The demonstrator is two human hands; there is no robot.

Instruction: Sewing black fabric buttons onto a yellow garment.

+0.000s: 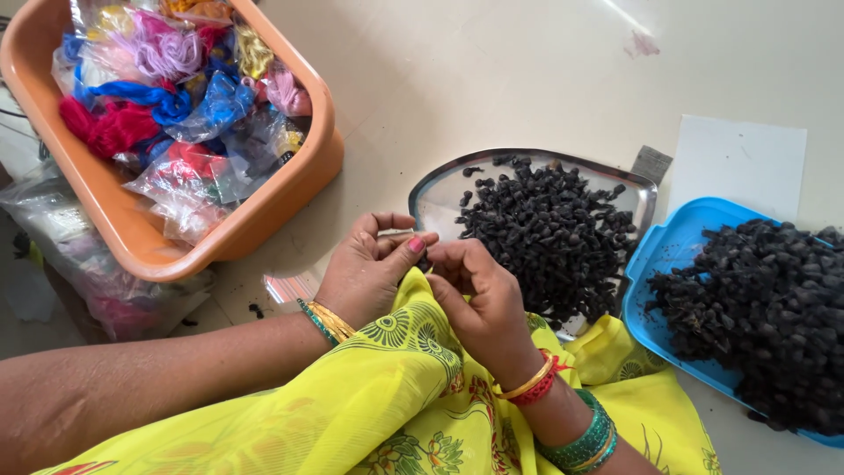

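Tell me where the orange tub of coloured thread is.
In the head view, the orange tub sits at upper left on the floor, left of the steel tray, beyond the left hand.

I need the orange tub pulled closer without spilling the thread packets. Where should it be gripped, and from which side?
Grip the orange tub at its bare near-right rim, coming from the side facing the hands. The rim there is thick, rolled and free of the thread packets, and it is probably the edge nearest the left hand; the far rim runs out of frame.
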